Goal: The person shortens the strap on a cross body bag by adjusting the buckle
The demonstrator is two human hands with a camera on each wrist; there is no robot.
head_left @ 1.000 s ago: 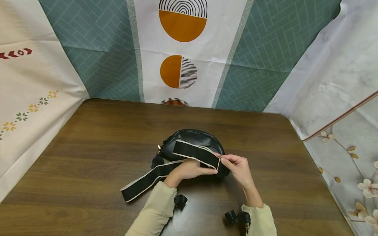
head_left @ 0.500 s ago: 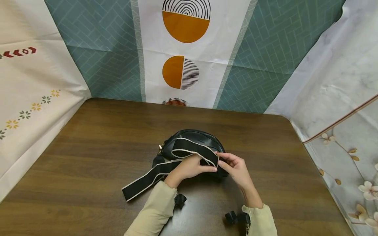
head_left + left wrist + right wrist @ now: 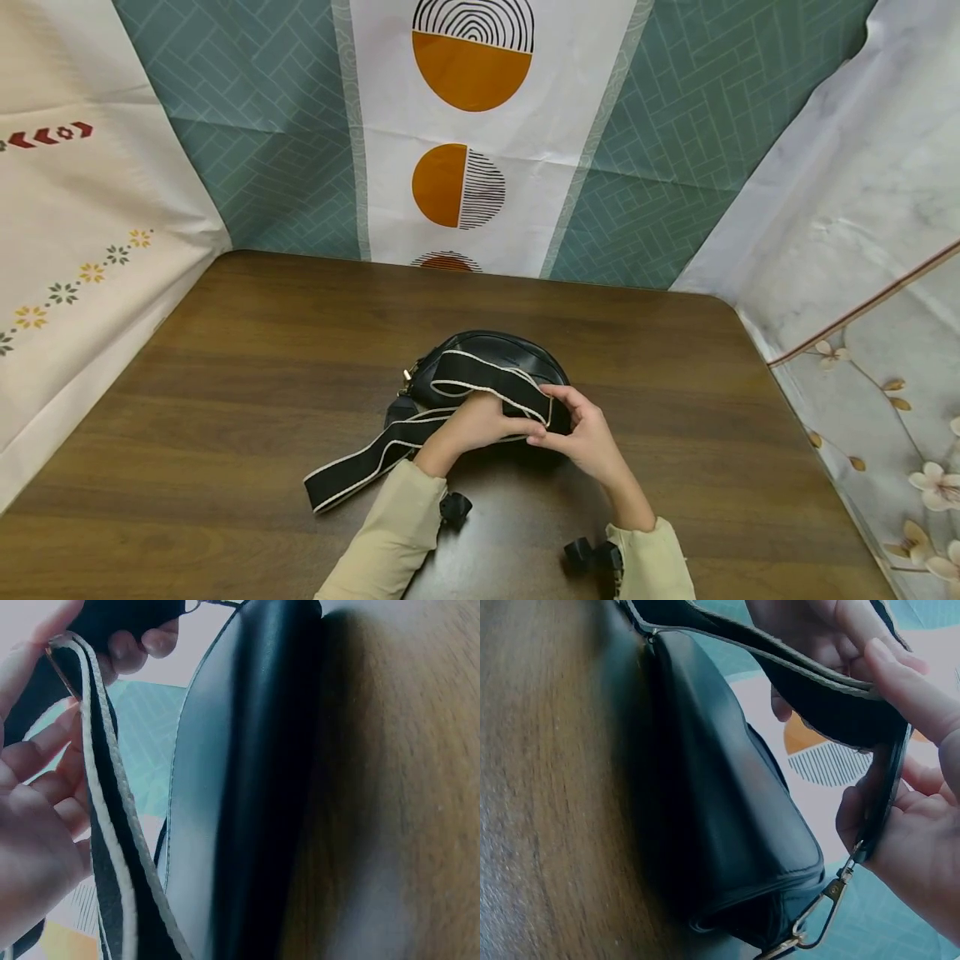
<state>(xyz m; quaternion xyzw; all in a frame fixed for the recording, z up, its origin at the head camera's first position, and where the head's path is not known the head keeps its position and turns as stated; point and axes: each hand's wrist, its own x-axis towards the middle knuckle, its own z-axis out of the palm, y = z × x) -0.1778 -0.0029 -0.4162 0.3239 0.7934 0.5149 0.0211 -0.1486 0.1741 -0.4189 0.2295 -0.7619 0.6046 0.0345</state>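
Observation:
A black leather handbag [image 3: 517, 347] lies on the table, with its black, white-edged strap [image 3: 360, 471] looped across it and trailing left. My left hand [image 3: 476, 427] grips the strap, fingers inside the loop and thumb reaching right. Opposite, my right hand [image 3: 588, 433] holds the strap near a thin gold slider [image 3: 64, 673], its thumb meeting the left thumb in the head view. In the right wrist view, folded strap layers [image 3: 832, 712] run between both hands. A gold snap hook [image 3: 832, 896] joins the strap end to the bag's side.
The brown wooden table [image 3: 225, 400] extends around the bag. Patterned cloths [image 3: 285, 133] hang behind it and at both sides. A small black wrist camera [image 3: 454, 510] sits at the left cuff, another [image 3: 579, 553] at the right cuff.
The right hand has shifted slightly left and its thumb has come down to the left thumb. The strap loop over the bag has bowed open from lying flat. The bag has stayed put.

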